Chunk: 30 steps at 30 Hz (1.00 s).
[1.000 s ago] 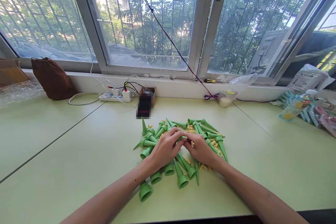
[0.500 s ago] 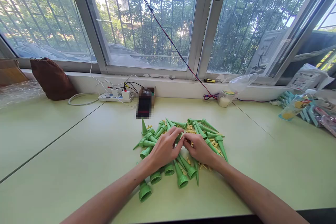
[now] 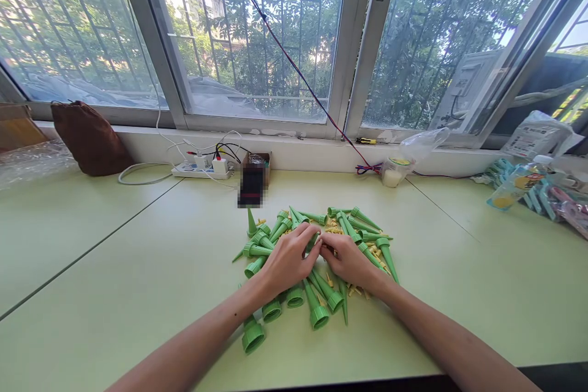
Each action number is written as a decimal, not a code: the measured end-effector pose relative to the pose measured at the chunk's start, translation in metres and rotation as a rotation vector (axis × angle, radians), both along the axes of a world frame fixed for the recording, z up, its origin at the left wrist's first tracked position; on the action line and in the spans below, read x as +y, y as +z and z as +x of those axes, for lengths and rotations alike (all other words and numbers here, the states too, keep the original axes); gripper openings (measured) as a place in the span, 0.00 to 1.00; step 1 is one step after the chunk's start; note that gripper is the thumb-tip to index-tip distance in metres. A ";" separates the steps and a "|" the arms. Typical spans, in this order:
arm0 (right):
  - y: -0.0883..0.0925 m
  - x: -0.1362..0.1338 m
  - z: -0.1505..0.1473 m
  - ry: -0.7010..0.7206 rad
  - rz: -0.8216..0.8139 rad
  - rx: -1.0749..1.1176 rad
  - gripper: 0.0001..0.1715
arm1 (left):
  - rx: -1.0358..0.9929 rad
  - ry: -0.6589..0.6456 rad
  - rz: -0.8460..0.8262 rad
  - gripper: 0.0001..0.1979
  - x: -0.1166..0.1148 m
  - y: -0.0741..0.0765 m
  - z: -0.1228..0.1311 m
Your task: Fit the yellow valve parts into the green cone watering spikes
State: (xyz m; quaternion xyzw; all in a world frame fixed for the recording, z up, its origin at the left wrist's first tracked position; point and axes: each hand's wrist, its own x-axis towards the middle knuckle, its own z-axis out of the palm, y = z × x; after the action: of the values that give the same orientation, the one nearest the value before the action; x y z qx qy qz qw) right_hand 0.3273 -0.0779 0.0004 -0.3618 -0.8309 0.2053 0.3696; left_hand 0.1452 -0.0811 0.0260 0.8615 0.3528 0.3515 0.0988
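My left hand [image 3: 288, 262] is closed around a green plastic watering spike [image 3: 312, 241], mostly covered by the fingers. The fingertips of my right hand [image 3: 348, 257] meet it in a pinch; whatever lies between them is too small and hidden to name. Beneath and around both hands spreads a loose pile of similar green cones with ribbed, open collars. One cone [image 3: 319, 313] lies in front of the hands, its collar facing me, and another cone [image 3: 253, 335] is at the near left. Small yellow plastic pieces [image 3: 379, 256] are scattered among them.
The pale green table [image 3: 138, 294] has seams and a near edge. Along the windowsill are a brown bag [image 3: 89, 141], a power strip [image 3: 202, 170], a small box [image 3: 264, 165] and a plastic cup [image 3: 394, 173]. A bottle [image 3: 519, 184] lies at the right.
Both hands stay together in the same place, with barely any finger movement. The cones and yellow pieces lie as before.
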 end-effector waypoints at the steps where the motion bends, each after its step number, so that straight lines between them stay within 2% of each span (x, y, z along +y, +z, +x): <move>1: 0.000 0.000 0.000 0.004 -0.003 0.002 0.12 | 0.005 0.001 -0.007 0.06 0.000 0.000 0.000; 30: -0.002 0.001 0.000 0.009 0.008 -0.020 0.11 | 0.011 -0.013 -0.032 0.08 0.000 0.002 0.001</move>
State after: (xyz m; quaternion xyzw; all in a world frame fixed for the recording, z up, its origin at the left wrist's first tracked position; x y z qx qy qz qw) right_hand 0.3269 -0.0772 -0.0020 -0.3587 -0.8370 0.2000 0.3617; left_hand 0.1463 -0.0814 0.0278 0.8641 0.3532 0.3404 0.1126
